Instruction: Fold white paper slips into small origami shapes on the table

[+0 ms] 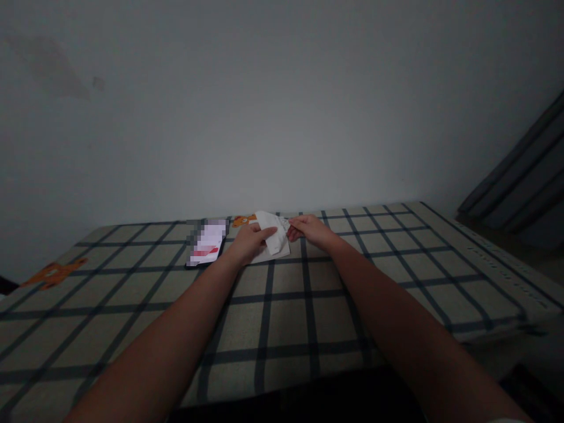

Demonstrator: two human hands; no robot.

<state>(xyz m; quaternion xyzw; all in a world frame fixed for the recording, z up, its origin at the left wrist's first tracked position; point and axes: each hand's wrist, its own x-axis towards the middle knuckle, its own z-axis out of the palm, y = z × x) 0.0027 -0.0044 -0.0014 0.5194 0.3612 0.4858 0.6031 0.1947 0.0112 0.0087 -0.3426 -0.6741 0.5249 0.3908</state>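
Observation:
My left hand (249, 241) is closed on a soft white piece (274, 232) that looks like cloth or tissue, its thumb lying across the top. At the piece's right edge, the fingers of my right hand (308, 230) pinch a small gathered part. Whether it is fabric or paper cannot be made out in the dim light. Beneath it lies a flat pale sheet (282, 254), partly hidden by the left hand and the white piece. To the left of my left hand rests a phone (210, 241) with a lit screen, partly blurred.
A checked cloth (286, 305) with dark stripes covers the table. Orange bear prints (55, 273) show on it at the left and behind the left hand. A plain wall (282, 117) rises at the back. Dark curtain fabric (524, 158) hangs at the right.

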